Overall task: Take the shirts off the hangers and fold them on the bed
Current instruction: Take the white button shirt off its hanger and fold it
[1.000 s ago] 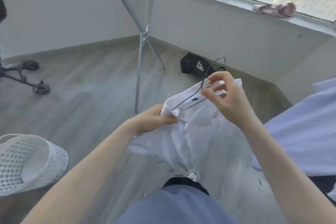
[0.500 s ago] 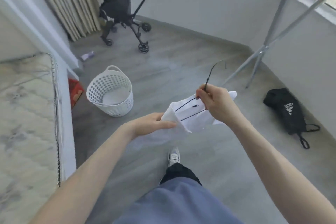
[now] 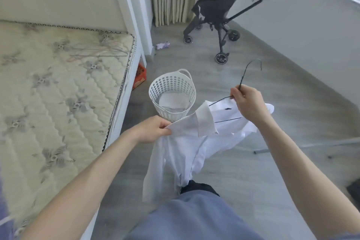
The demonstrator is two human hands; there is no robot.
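Head view | my left hand (image 3: 153, 129) pinches white collared shirt (image 3: 185, 142) | right hand (image 3: 248, 103) grips thin black wire hanger (image 3: 242, 79) | bed (image 3: 58, 93) at nine o'clock

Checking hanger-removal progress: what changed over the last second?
The person turned toward the quilted bed mattress; the left hand, pinching the white collared shirt, drew it open leftward. Unchanged: the right hand grips the black wire hanger at its neck, hanger still inside the collar.
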